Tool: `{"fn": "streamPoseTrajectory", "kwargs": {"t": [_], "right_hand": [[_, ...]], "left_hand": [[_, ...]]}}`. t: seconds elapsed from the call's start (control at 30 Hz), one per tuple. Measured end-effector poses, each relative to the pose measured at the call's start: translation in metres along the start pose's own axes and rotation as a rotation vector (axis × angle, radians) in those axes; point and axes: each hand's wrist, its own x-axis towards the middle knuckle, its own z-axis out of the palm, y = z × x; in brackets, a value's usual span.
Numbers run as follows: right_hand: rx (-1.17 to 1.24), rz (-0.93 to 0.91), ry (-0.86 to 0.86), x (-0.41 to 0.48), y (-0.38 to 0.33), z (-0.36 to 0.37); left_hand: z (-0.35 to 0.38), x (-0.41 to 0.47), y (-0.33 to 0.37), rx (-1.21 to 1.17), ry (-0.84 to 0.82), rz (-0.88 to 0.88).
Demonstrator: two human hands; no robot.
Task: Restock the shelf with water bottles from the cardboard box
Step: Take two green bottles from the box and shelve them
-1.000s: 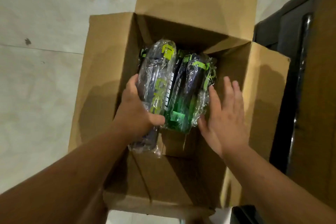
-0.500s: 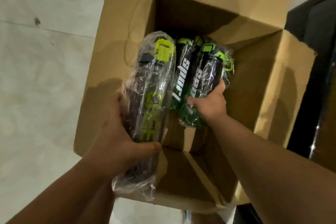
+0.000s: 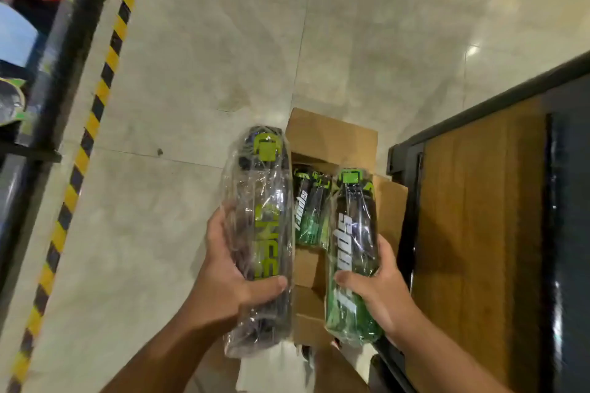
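Observation:
My left hand (image 3: 233, 277) grips a dark water bottle (image 3: 260, 210) with a lime cap, wrapped in clear plastic, held up above the floor to the left of the cardboard box (image 3: 332, 137). My right hand (image 3: 380, 293) grips a green bottle (image 3: 352, 242) with white lettering, also in plastic, held over the box's right side. Both bottles point away from me, caps at the far end. Between them, more wrapped green bottles (image 3: 311, 204) lie inside the open box.
A shelf unit (image 3: 35, 80) with a black frame and blurred goods stands at the far left, behind a yellow-and-black floor stripe (image 3: 92, 118). A dark-framed wooden fixture (image 3: 479, 217) runs along the right. Pale tiled floor (image 3: 223, 57) lies beyond the box.
Both hands have lifted their bottles out of the box and up toward me. The view has pulled back and swung left, bringing the shelf and floor stripe into sight.

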Motion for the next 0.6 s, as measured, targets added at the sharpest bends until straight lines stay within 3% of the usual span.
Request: {"fn": "streamPoseTrajectory", "kwargs": {"t": [0.27, 0.6], "right_hand": [[0.027, -0.333, 0.119, -0.233, -0.114, -0.018], [-0.002, -0.743, 0.154, -0.379, -0.155, -0.021]], "left_hand": [[-0.033, -0.158, 0.168, 0.025, -0.096, 0.236], [-0.056, -0.248, 0.267, 0.061, -0.171, 0.500]]}}
